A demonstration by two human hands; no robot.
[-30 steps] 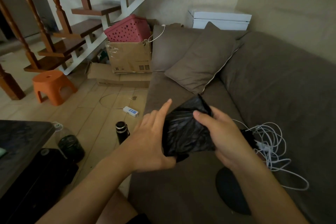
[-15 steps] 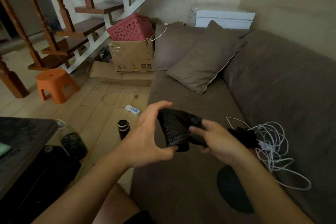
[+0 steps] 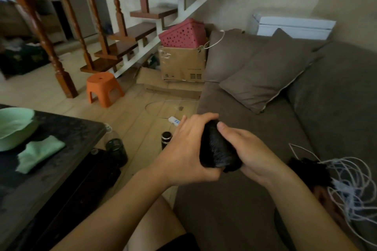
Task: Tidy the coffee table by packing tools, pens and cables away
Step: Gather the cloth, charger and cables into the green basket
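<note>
A black plastic bag (image 3: 217,149), squeezed into a tight roll, sits between both my hands above the brown sofa seat (image 3: 255,128). My left hand (image 3: 187,146) wraps its left side and my right hand (image 3: 246,149) grips its right side, thumb on top. A tangle of white cables (image 3: 353,187) lies on the sofa to the right, beside a dark object (image 3: 306,171). The dark coffee table (image 3: 67,134) is at the left, with a green bowl (image 3: 14,126) and a green cloth (image 3: 38,153) on it.
A brown cushion (image 3: 265,75) leans at the sofa's back. On the floor are a black flask (image 3: 166,139), a dark jar (image 3: 116,149), a white power strip (image 3: 174,120), an orange stool (image 3: 103,89) and a cardboard box (image 3: 181,65) with a pink basket (image 3: 183,33). Wooden stairs (image 3: 126,38) rise behind.
The bag went from a loose flat sheet to a tight roll as both hands closed round it. The view has swung left, bringing the coffee table, bowl and cloth into sight.
</note>
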